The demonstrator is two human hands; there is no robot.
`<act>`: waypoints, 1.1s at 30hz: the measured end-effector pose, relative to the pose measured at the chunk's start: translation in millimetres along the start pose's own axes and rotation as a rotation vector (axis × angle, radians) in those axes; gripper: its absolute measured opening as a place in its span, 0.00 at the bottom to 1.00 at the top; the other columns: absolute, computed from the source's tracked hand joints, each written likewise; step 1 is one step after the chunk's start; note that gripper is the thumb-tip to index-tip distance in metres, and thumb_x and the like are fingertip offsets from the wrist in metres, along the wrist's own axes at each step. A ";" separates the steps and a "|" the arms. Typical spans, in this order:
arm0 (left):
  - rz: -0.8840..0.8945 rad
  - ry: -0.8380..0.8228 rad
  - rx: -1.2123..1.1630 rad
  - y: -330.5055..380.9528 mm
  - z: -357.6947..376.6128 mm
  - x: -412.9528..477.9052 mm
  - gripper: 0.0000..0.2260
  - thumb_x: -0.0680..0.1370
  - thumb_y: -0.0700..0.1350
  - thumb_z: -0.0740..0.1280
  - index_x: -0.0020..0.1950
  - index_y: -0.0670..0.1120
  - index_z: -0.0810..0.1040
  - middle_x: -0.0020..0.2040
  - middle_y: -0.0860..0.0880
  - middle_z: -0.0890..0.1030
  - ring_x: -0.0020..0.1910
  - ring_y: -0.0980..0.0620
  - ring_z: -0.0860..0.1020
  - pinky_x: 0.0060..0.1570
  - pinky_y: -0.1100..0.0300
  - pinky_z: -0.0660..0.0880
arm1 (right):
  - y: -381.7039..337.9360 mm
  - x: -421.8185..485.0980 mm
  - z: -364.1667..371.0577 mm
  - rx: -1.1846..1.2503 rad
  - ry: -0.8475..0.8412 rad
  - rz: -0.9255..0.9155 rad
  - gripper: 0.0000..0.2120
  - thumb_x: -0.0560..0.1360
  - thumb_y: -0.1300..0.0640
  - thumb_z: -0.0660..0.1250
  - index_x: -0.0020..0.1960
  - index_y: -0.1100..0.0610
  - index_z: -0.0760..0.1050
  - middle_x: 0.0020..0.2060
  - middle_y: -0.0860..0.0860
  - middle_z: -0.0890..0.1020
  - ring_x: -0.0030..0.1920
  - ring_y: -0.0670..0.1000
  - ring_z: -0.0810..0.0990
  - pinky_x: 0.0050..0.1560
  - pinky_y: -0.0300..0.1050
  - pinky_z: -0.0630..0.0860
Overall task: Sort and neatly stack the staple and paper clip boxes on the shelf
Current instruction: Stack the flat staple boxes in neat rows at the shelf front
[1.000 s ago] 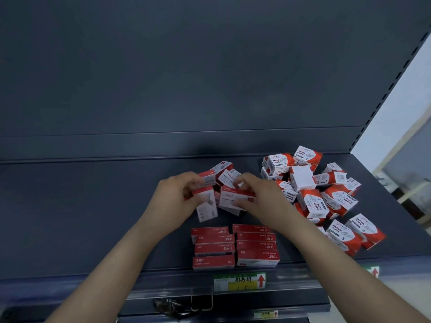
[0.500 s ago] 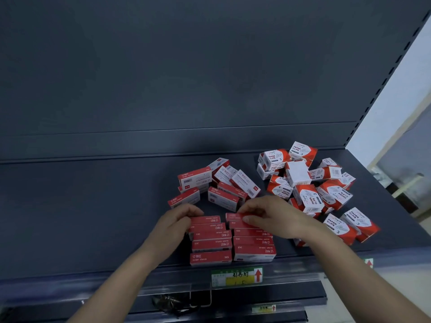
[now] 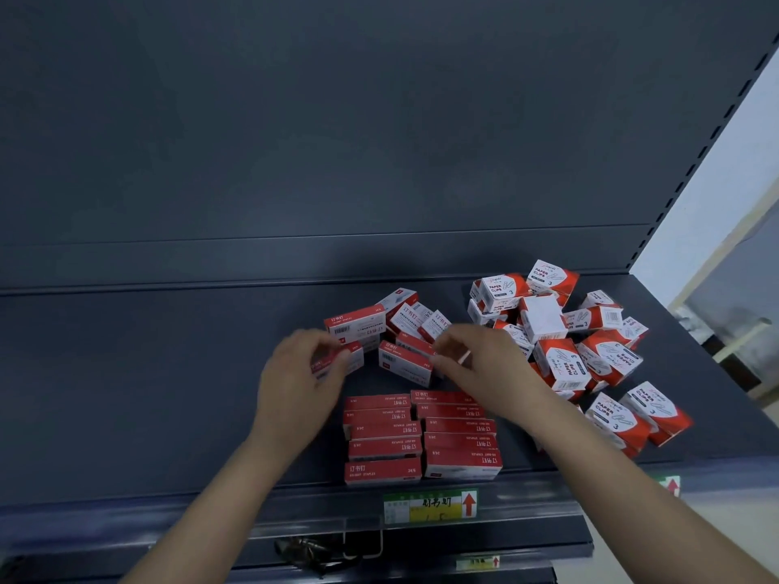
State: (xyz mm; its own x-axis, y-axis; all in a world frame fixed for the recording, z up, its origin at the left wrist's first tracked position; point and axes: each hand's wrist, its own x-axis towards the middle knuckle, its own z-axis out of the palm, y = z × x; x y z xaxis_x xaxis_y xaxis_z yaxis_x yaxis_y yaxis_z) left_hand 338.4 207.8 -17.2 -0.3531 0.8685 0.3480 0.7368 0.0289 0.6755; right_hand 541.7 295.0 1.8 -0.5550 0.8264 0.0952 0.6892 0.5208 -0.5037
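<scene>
The fingers [image 3: 310, 341] of your left hand [image 3: 301, 375] were curled round a small red-and-white cardboard staple box [image 3: 339, 361], gripping it by its left end where it lay at the near edge of the loose heap. The fingers [image 3: 447, 341] of your right hand [image 3: 484, 364] were bent at the right end of a second red staple box [image 3: 402, 362]. That spot was blurred, so I cannot tell whether you pinched the box or only touched it. Both hands were level with each other, with a gap between them and your forearms running back toward you.

Just behind your fingers lay the loose heap of red-and-white staple boxes [image 3: 358, 326], tilted and overlapping at odd angles. Nearer to you, at the front of the dark grey metal shelf [image 3: 147, 394], the sorted staple boxes sat in two neat rows side by side, the left row [image 3: 383, 446] and the right row [image 3: 461, 440], their long red faces up and their ends touching.

To the right of your right hand, a jumbled pile of squarer red-and-white paper clip boxes [image 3: 560, 360] covered the shelf's right part, some upright, some tipped on edge.

On the shelf's front rail, below the two rows, a green-and-yellow price label with a red arrow [image 3: 430, 505] was fixed.
</scene>
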 end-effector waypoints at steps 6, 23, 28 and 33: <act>-0.077 -0.125 0.285 -11.6 2.0 24.4 0.12 0.71 0.51 0.72 0.46 0.44 0.77 0.46 0.48 0.80 0.43 0.52 0.75 0.40 0.61 0.69 | -23.9 29.5 14.2 -0.274 -0.068 -0.108 0.16 0.76 0.47 0.64 0.59 0.55 0.74 0.55 0.52 0.78 0.54 0.50 0.76 0.52 0.44 0.73; -0.277 -0.458 -0.117 8.0 -22.6 35.4 0.03 0.72 0.41 0.72 0.39 0.48 0.81 0.40 0.52 0.83 0.41 0.56 0.81 0.41 0.64 0.76 | -3.3 12.5 -20.2 -0.200 -0.287 -0.012 0.12 0.75 0.51 0.67 0.56 0.54 0.78 0.53 0.49 0.80 0.46 0.45 0.75 0.49 0.41 0.75; -0.266 -0.497 -0.146 15.3 -15.8 36.6 0.05 0.73 0.40 0.71 0.38 0.49 0.80 0.39 0.53 0.82 0.40 0.58 0.80 0.40 0.66 0.75 | 5.3 5.8 -20.4 -0.153 -0.366 0.008 0.10 0.75 0.53 0.67 0.55 0.54 0.78 0.53 0.49 0.80 0.47 0.45 0.76 0.49 0.39 0.75; -0.225 -0.501 -0.142 18.6 -11.7 36.1 0.05 0.73 0.41 0.71 0.39 0.49 0.80 0.39 0.53 0.82 0.41 0.58 0.81 0.41 0.64 0.77 | 9.0 6.4 -20.5 -0.134 -0.428 -0.012 0.10 0.76 0.54 0.66 0.56 0.54 0.78 0.55 0.50 0.81 0.53 0.48 0.79 0.55 0.42 0.77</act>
State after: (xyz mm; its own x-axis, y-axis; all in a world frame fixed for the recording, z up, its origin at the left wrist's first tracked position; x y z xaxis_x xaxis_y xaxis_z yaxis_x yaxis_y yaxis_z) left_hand 332.6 234.0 15.5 -0.1499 0.9784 -0.1426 0.5778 0.2037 0.7903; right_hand 553.9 309.3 15.5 -0.6867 0.6717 -0.2779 0.7201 0.5762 -0.3865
